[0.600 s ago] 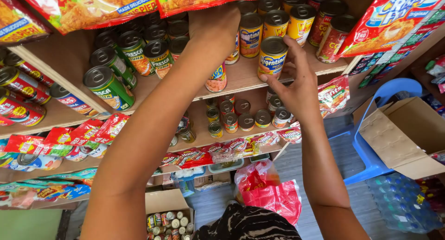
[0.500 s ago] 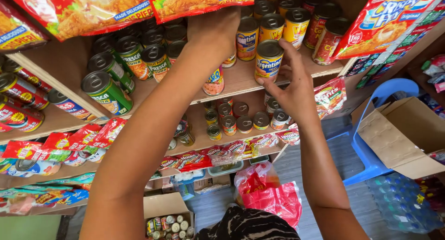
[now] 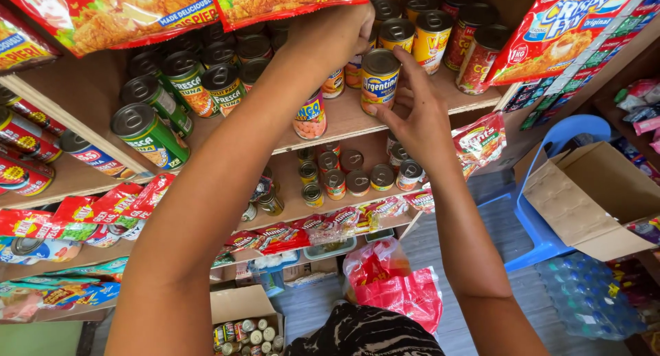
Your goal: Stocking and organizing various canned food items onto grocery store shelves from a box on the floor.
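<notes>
- Wooden shelf (image 3: 344, 125) crowded with tins; red snack bags (image 3: 130, 15) hang over its upper edge and partly hide the back rows.
- Cardboard box (image 3: 584, 198) rests on a blue chair (image 3: 543, 184), low right.
- Green tuna cans (image 3: 148, 132) lie left of the arms.
- Right hand (image 3: 419, 115) grips a yellow-labelled can (image 3: 378, 81) at the shelf front.
- Left hand (image 3: 333, 29) reaches among rear cans; whether it holds anything cannot be told.

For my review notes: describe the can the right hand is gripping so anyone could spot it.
On the upper wooden shelf, right of the green cans, the right hand grips a yellow can. Unlike its neighbours further back, it stands alone at the shelf's front.
</notes>
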